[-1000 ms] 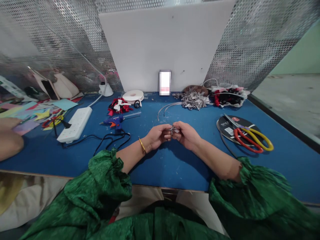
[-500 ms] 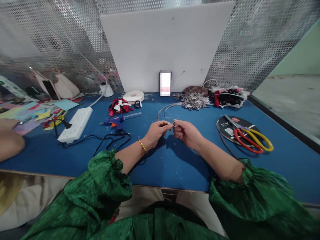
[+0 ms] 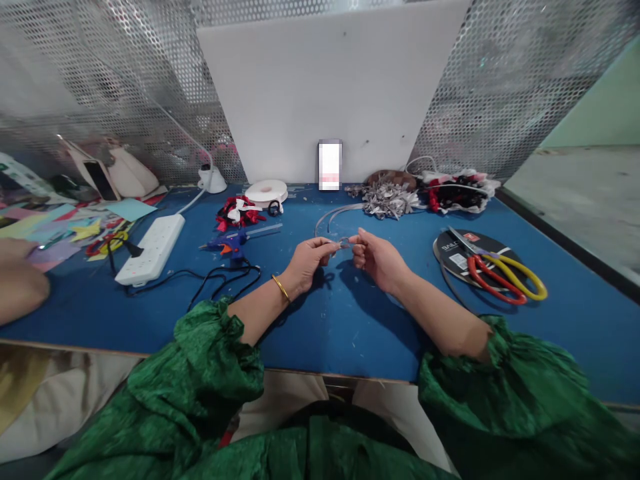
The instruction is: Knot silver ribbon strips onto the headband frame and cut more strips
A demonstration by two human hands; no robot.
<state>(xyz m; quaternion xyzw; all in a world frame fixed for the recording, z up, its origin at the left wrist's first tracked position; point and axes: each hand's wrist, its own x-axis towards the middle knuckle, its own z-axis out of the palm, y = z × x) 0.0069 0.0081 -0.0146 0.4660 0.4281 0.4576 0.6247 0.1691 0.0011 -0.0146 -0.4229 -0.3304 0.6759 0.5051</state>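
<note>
Above the middle of the table, my left hand point(image 3: 311, 263) pinches a short piece of thin grey ribbon point(image 3: 345, 243) between thumb and fingertips. The ribbon forms a small loop in the gap between my hands. On its other side, my right hand point(image 3: 379, 260) is closed with its fingertips on the ribbon. Just beyond my hands lie loose grey ribbon strips point(image 3: 334, 212), running toward a pile of grey ribbon bows point(image 3: 391, 200).
At right, scissors point(image 3: 500, 273) rest on a black ribbon spool point(image 3: 455, 257). A blue glue gun point(image 3: 233, 247) with its cord, red and black bows point(image 3: 239, 213), a white roll point(image 3: 267, 192) and a power strip point(image 3: 153, 250) lie left. A co-worker's arm point(image 3: 23, 277) is far left.
My hands have moved slightly apart, my right hand to the right. The ribbon loop between the fingertips shows more openly now.
</note>
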